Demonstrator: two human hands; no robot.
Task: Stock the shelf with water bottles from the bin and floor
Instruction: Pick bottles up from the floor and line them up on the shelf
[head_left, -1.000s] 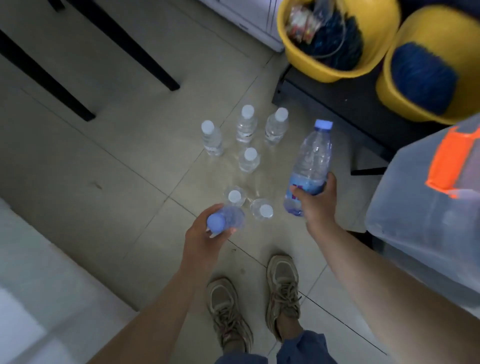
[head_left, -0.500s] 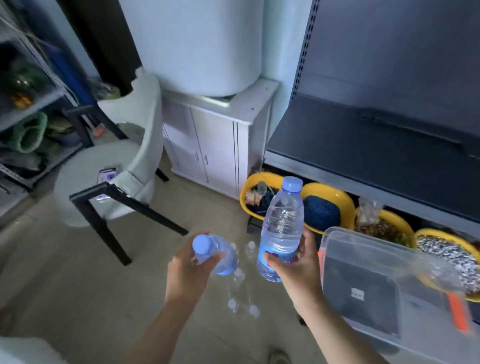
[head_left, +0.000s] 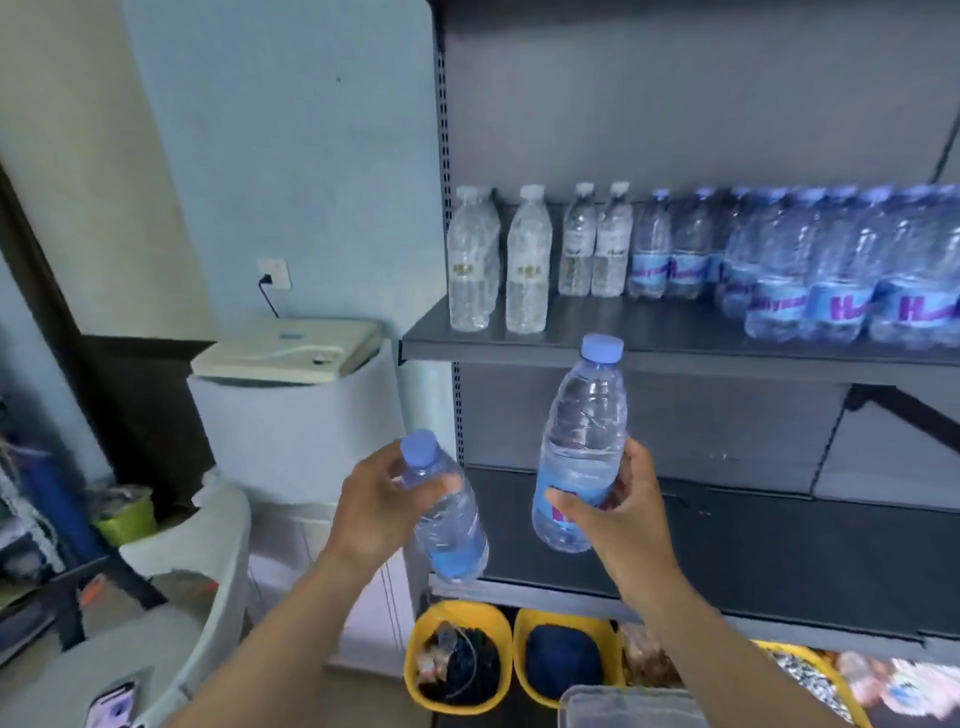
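Grey metal shelving (head_left: 649, 332) fills the head view against a pale blue wall, its upper board holding white-capped bottles (head_left: 527, 260) at the left and blue-labelled ones (head_left: 810, 265) packed to the right. Below the lowest board sit yellow tubs (head_left: 457, 657); a white cabinet (head_left: 291, 415) stands to the left. The left hand (head_left: 374, 499) curls round the neck of a tilted water bottle (head_left: 447, 514). The right hand (head_left: 618, 509) wraps the lower body of an upright bottle (head_left: 582, 452), both below the stocked board. Best, I judge, to lift the upright one first, set its base flat in the bare gap beside the blue-labelled row, then right the tilted one.
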